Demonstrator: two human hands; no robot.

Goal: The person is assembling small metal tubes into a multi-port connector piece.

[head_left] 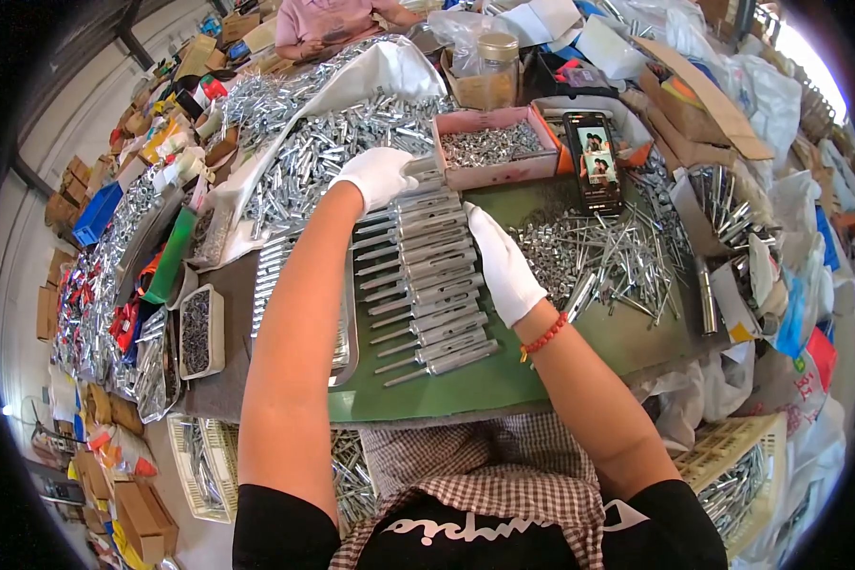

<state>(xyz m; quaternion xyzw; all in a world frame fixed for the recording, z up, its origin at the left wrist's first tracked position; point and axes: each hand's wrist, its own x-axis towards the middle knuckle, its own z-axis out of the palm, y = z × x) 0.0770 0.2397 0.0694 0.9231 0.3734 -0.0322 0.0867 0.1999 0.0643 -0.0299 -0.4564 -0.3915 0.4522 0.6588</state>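
Observation:
A row of silver metal tubes [437,275], each with a thin rod sticking out to the left, lies side by side on the green tabletop in front of me. My left hand [375,179], in a white glove, is at the far end of the row, its fingers closed on a metal tube [427,171]. My right hand [503,268], also gloved, rests along the right ends of the row with its fingers stretched out and holds nothing. Left of the row, partly behind my left forearm, is a metal tray [350,332] with more silver parts.
A pink box [499,171] of small metal pieces and a phone [594,163] stand beyond my right hand. Loose rods [627,261] are heaped at the right. A large pile of metal parts [342,142] lies far left. Across the table sits another person [337,27].

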